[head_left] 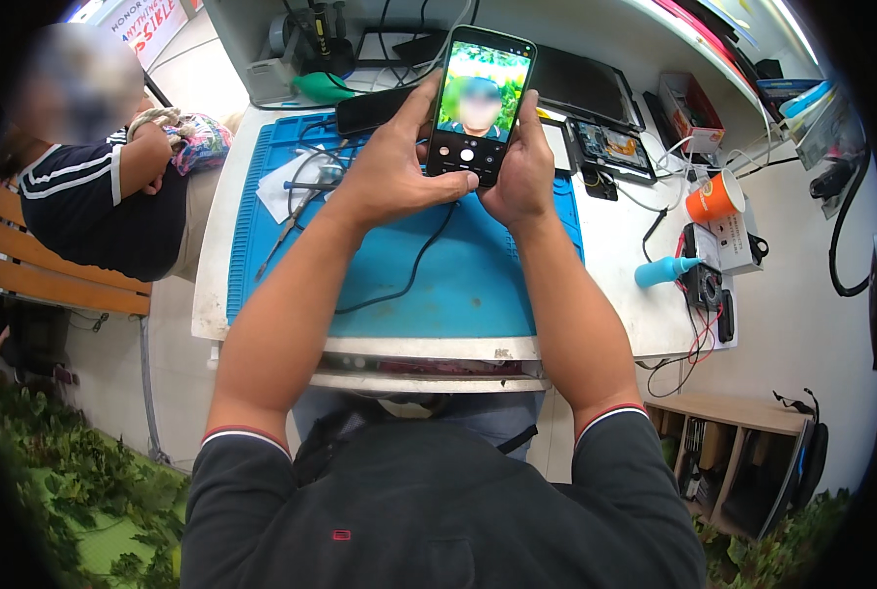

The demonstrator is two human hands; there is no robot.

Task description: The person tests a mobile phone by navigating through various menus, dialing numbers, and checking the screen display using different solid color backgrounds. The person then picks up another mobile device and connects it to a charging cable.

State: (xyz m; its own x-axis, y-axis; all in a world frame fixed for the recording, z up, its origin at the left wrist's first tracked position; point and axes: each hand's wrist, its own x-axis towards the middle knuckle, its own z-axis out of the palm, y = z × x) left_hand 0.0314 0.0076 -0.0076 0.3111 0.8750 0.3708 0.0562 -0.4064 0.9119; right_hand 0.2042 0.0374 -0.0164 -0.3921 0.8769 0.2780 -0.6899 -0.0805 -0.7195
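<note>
While the left hand (391, 172) is gripping a phone (482, 108) along its left edge, with its thumb reaching across the lower part of the screen, the right hand (523, 175) is clasping the same phone from its right side, its fingers curling up along that edge. The phone is standing out above the far part of a blue mat (448, 290), tilting so that its lit screen is facing the wearer and showing a person in front of green leaves, with round buttons sitting below. The mat is covering much of a white table (645, 329), and a black cable (411, 280) is curving across it beneath the forearms. Just beyond the left hand, a dark flat device (368, 112) is lying near the mat's far edge, and a white sheet (279, 192) is resting to its left. Beyond the right hand, an opened device (611, 149) is showing its inner parts. Farther right, an orange cup (715, 197) is leaning, and a light-blue bottle (662, 271) is pointing its nozzle toward a black meter (702, 280). At the left, another person (109, 201) is sitting on a wooden bench (51, 240).
</note>
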